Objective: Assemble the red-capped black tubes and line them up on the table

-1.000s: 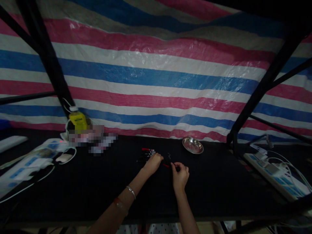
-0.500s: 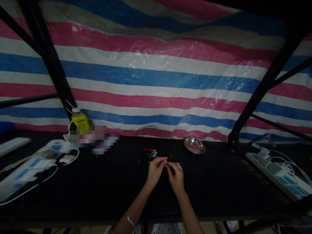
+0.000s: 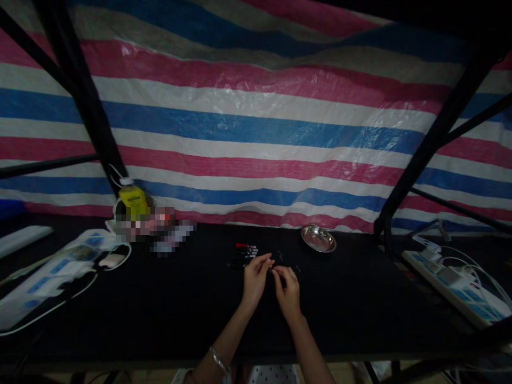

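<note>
My left hand point(image 3: 255, 280) and my right hand point(image 3: 287, 288) meet over the black table, fingertips close together. Both have thumb and forefinger pinched; whatever is between them is too small and dark to make out. Just beyond my left hand lie several pens or markers point(image 3: 246, 249), one red and the others dark, with pale markings at their right ends. A small dark piece point(image 3: 280, 254) rests beyond the fingertips, and another dark bit point(image 3: 297, 268) lies beside my right hand.
A shiny round metal dish point(image 3: 319, 238) stands at the back right. Power strips with cables flank the table, one on the left point(image 3: 52, 277) and one on the right point(image 3: 460, 282). A yellow bottle point(image 3: 133, 200) is at the back left, before a striped sheet point(image 3: 256, 128).
The fingers of my left hand have shifted slightly, its forefinger lifting a little. My right hand stays almost in place, and the things on the table have not moved.
</note>
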Available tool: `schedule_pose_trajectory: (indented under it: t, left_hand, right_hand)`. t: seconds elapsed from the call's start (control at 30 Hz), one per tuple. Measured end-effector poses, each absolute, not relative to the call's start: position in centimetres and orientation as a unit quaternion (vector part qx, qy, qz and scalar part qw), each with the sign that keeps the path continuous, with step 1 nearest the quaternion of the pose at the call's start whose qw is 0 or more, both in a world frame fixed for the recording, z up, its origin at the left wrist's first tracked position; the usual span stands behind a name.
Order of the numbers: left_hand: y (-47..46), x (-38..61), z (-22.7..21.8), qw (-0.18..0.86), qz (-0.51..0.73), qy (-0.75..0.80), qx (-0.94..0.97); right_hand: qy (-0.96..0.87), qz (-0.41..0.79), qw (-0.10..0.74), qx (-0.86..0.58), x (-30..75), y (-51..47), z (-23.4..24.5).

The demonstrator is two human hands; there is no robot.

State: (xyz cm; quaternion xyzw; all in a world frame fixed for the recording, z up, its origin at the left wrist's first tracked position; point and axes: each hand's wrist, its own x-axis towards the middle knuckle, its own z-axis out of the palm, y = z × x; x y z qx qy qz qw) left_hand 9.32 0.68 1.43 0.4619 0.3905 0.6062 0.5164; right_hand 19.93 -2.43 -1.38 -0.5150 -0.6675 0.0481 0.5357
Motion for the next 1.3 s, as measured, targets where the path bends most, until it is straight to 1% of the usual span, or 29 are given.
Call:
schedule_pose_trajectory:
  t: [0.3, 0.53, 0.73, 0.87, 0.97, 1.03, 1.1, 1.17, 1.2, 1.23, 1.3]
  left_hand:
    - [0.1, 9.9, 2.1, 0.534, 0.651, 0.388, 0.374]
    - [-0.5, 9.8, 2.5, 0.558, 0.652, 0.389, 0.335]
    - [-0.1, 8.8, 2.1, 0.537, 0.609, 0.414, 0.411]
    - [0.8, 7.2, 1.9, 0.53, 0.549, 0.401, 0.507]
    - [1.7, 5.6, 2.3, 0.47, 0.507, 0.399, 0.602]
    - [2.7, 4.2, 2.8, 0.397, 0.492, 0.424, 0.648]
    - [4.0, 2.4, 3.1, 0.305, 0.473, 0.48, 0.673]
    - [5.5, 0.5, 3.1, 0.201, 0.425, 0.555, 0.686]
    - [6.3, -0.5, 3.0, 0.17, 0.391, 0.586, 0.689]
    - [7.0, -1.4, 2.7, 0.153, 0.356, 0.615, 0.687]
    - [8.2, -2.9, 2.1, 0.157, 0.291, 0.656, 0.678]
  right_hand:
    - [-0.635, 0.055, 0.59, -0.495, 19.4, -2.4, -1.5]
    - [-0.623, 0.07, 0.598, -0.5, 19.4, -2.5, -1.6]
    - [-0.625, 0.103, 0.595, -0.495, 19.2, -2.4, -1.8]
    - [-0.671, 0.092, 0.561, -0.476, 19.1, -2.1, -2.0]
    - [-0.687, 0.072, 0.55, -0.469, 18.9, -1.3, -1.9]
    - [-0.681, 0.074, 0.551, -0.477, 18.9, -0.5, -1.6]
    - [-0.683, 0.074, 0.531, -0.497, 19.0, 0.6, -1.1]
    - [-0.702, 0.062, 0.482, -0.521, 19.2, 1.8, -0.7]
    - [-0.714, 0.053, 0.452, -0.532, 19.3, 2.4, -0.7]
    - [-0.726, 0.043, 0.422, -0.541, 19.4, 2.9, -0.7]
    - [-0.742, 0.027, 0.374, -0.555, 19.4, 3.8, -0.9]
